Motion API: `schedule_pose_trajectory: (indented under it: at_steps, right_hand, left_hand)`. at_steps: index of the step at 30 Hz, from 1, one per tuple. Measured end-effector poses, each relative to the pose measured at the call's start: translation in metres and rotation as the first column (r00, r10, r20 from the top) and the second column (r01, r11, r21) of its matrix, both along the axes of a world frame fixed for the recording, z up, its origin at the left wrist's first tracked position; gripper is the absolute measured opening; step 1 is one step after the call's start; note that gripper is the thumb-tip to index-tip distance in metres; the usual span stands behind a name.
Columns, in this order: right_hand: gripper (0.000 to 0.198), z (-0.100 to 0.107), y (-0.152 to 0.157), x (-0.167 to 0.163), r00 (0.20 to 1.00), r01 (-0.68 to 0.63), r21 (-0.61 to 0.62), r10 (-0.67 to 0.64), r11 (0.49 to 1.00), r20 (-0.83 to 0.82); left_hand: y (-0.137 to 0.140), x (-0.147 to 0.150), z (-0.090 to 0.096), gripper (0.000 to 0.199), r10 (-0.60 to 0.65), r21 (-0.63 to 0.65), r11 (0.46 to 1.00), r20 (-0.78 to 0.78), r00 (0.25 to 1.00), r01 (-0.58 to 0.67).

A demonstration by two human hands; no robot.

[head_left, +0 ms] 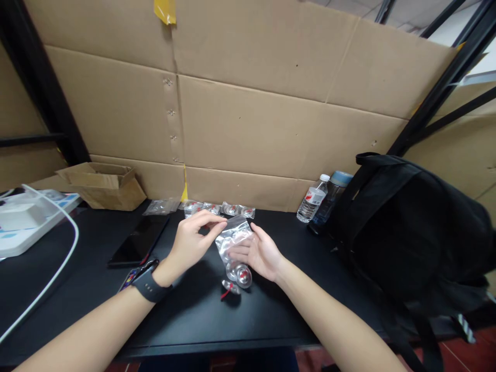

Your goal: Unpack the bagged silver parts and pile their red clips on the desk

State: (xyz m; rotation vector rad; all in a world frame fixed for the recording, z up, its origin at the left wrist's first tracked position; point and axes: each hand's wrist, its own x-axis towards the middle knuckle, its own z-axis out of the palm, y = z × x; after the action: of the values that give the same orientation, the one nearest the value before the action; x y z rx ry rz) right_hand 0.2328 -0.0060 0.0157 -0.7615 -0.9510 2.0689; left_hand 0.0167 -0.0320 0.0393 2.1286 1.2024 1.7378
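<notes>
Our left hand [190,240] pinches the top edge of a clear plastic bag [233,238] between thumb and fingertips. Our right hand [267,253] is loosely spread, its fingers behind the bag and its thumb by the upper corner; we cannot tell whether that thumb presses on it. The bag hangs between our hands above the black table [186,323], with round silver pieces [244,276] marked in red at its lower end. Just below sits another silver piece [231,287] with a red strip. Beyond our hands, small clear packets [230,208] line the back. Leftward we see a phone [141,243] and a cardboard box [106,190]; rightward, a water bottle [312,200] and a black backpack [406,232].
</notes>
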Motion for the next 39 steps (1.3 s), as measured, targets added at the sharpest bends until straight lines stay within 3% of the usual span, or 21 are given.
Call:
schedule_pose_trajectory:
  at_steps: [10,14,19,23,29,31,34,37,39]
  right_hand:
    - [0.029,-0.004,0.005,0.002,0.991,0.115,0.229,-0.126,0.967,0.034]
    - [0.035,-0.001,0.004,0.002,0.985,0.157,0.341,-0.173,0.927,0.017]
    - [0.036,0.002,0.002,0.002,0.968,0.148,0.486,-0.226,0.861,0.106]
    - [0.029,0.002,0.004,0.002,0.941,0.174,0.573,-0.306,0.801,0.142]
    - [0.023,0.005,0.012,0.013,0.896,0.257,0.636,-0.427,0.728,0.127]
    - [0.023,0.008,0.013,0.018,0.899,0.236,0.649,-0.416,0.724,0.137]
    - [0.029,0.013,0.012,0.024,0.939,0.155,0.652,-0.316,0.743,0.137]
    - [0.046,0.017,0.011,0.029,0.971,-0.012,0.650,-0.146,0.760,0.188]
    - [0.046,0.017,0.011,0.031,0.963,-0.131,0.659,-0.063,0.741,0.263]
  left_hand:
    - [0.019,-0.015,-0.011,0.019,0.093,-0.066,0.994,0.061,0.994,-0.089]
    - [0.024,-0.019,-0.014,0.026,0.087,-0.123,0.990,0.152,0.985,-0.069]
    - [0.026,-0.017,-0.015,0.034,0.000,-0.237,0.970,0.226,0.974,0.055]
    - [0.027,-0.011,-0.020,0.042,-0.136,-0.324,0.924,0.221,0.966,0.204]
    - [0.029,-0.010,-0.026,0.063,-0.266,-0.377,0.886,0.066,0.962,0.271]
    - [0.026,-0.011,-0.024,0.059,-0.338,-0.416,0.847,0.061,0.939,0.332]
    - [0.019,-0.010,-0.018,0.033,-0.476,-0.493,0.769,-0.015,0.879,0.408]
    - [0.014,-0.007,-0.016,0.019,-0.520,-0.485,0.766,-0.083,0.850,0.422]
    - [0.013,-0.005,-0.017,0.020,-0.544,-0.456,0.761,-0.063,0.837,0.461]
